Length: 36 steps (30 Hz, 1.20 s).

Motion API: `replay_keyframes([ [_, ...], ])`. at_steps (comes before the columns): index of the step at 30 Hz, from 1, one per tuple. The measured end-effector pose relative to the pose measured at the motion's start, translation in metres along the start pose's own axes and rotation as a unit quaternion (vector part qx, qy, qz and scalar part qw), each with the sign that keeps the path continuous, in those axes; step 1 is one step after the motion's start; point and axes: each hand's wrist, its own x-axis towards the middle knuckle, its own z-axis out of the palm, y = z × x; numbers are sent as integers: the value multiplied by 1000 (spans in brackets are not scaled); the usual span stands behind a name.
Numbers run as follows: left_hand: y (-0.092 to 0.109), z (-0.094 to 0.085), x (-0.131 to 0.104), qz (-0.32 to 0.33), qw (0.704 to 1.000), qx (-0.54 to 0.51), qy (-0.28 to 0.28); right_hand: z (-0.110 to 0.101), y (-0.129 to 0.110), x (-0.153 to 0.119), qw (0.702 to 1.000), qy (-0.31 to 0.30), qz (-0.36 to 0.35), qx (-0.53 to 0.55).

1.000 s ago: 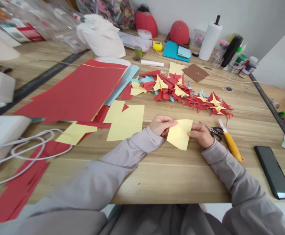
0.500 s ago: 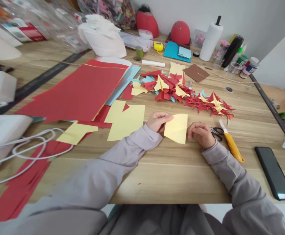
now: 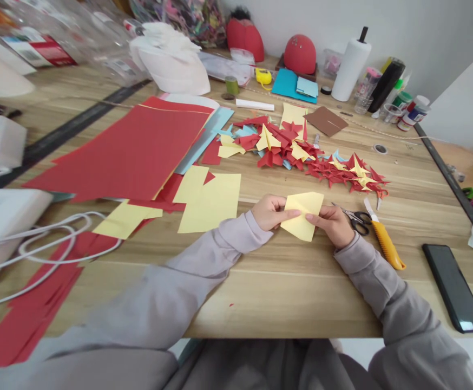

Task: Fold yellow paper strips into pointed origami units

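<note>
A small sheet of yellow paper (image 3: 303, 228), with a crease across it, is held up over the table between both hands. My left hand (image 3: 269, 212) pinches its left side, thumb lying on the front face. On the opposite side my right hand (image 3: 334, 223) grips the sheet the same way, its thumb near the middle. The fingers behind the paper are hidden. Just right of my right hand lie black scissors (image 3: 359, 221) and a yellow-handled utility knife (image 3: 387, 244). Beyond the hands is a heap of folded red, yellow and blue paper pieces (image 3: 277, 146).
Yellow sheets (image 3: 216, 203) and large red sheets (image 3: 139, 149) lie to the left, with a white cable (image 3: 70, 238) nearby. A black phone (image 3: 455, 287) rests at the right. Bottles and a paper towel roll (image 3: 350, 65) stand at the back.
My right hand has come onto the yellow paper's right side and now pinches it. The sheet has shifted slightly right and tilted, and my left thumb has moved further over its face.
</note>
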Motion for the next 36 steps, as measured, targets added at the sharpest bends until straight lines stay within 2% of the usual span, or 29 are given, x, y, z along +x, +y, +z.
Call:
replay_keyframes([
  [6, 4, 0, 1, -4, 999, -47, 2, -4, -1, 2, 1000, -19, 6, -7],
  [10, 0, -5, 4, 1, 998, -59, 34, -7, 1, 2, 999, -54, 4, -2],
  [13, -3, -8, 5, 0, 997, -67, 37, -8, -1, 1, 998, -68, 4, -17],
  [18, -2, -7, 4, 17, 996, -76, 47, -5, -5, -1, 998, -46, 7, -35],
  [27, -4, 1, 3, 55, 997, 42, -19, 1, 3, 1, 997, -37, -29, -59],
  [36, -3, 0, 4, 31, 998, 32, -49, 0, 3, 1, 998, -56, -21, -37],
])
